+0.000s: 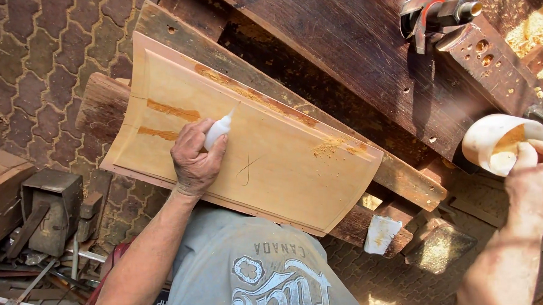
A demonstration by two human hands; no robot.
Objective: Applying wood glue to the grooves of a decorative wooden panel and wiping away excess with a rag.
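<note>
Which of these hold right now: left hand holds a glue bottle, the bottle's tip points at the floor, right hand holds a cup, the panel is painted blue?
1. The left hand holds a glue bottle. True.
2. The bottle's tip points at the floor. False: it rests over the panel.
3. The right hand holds a cup. True.
4. The panel is painted blue. False: it is bare pale wood with orange filler patches.

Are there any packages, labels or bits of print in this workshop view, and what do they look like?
Small white squeeze bottle: in the left hand, over the pale curved wooden panel; pointed nozzle, no label showing.
White plastic cup: held by the right hand; holds yellowish sawdust.
Grey shirt: bottom centre; white lettering and emblem.
No signs or screens.
</note>
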